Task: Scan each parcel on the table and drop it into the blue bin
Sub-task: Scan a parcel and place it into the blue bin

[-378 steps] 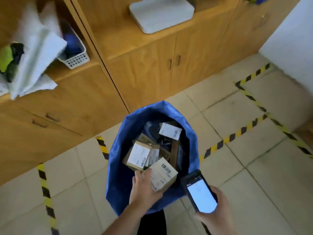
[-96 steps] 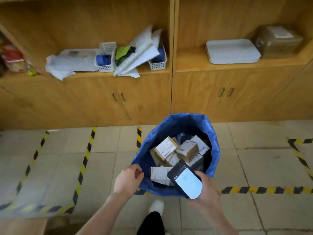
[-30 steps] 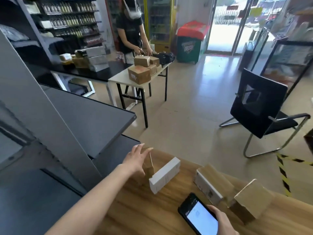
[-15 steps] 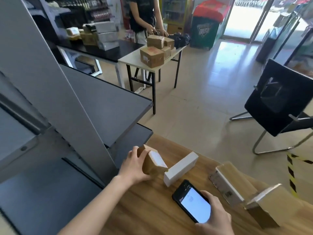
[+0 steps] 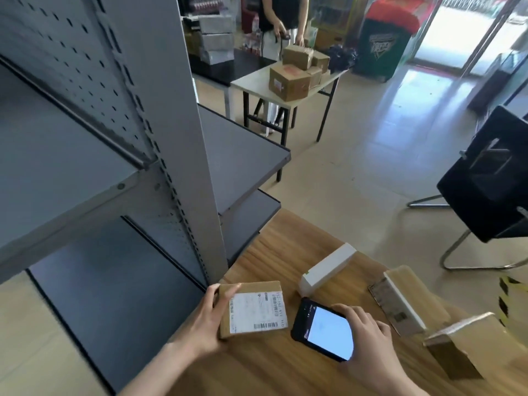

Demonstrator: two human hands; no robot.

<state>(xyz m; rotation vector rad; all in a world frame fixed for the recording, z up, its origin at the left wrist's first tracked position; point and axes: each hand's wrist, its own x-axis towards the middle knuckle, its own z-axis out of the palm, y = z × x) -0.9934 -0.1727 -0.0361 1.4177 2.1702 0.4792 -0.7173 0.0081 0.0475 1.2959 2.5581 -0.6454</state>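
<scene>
**Four parcels sitting on a wooden table, one in the left hand**

Four boxes are lying across the wooden table (image 5: 285,372) that is filling the lower right of the frame. Grey metal shelving (image 5: 85,138) is taking up the whole left half, with its upright post standing just beside the table's left corner. A pale glossy floor is stretching away above the table.

At lower centre the left hand (image 5: 208,318) is gripping the labelled parcel (image 5: 251,308) by its left end, thumb over the top corner. The parcel is lying flat with its white label facing up. Its long axis is running left to right, and the barcode is sitting along the lower edge. Whether it is resting on the wood or raised a little is hard to tell.

Just to its right, the right hand (image 5: 368,344) is holding a phone (image 5: 325,330), fingers curled over its right side and the lit screen facing up. The hand is hiding the phone's right edge.

A white box (image 5: 327,270) is lying above the phone, slanting up to the right. Farther right are a tan box (image 5: 408,298) and a brown box (image 5: 463,347), both blurred.

At upper centre a person (image 5: 283,12), cut off by the top of the frame, is standing behind a far table (image 5: 257,84) carrying cartons. A black chair (image 5: 491,181) is running off the right edge.
</scene>
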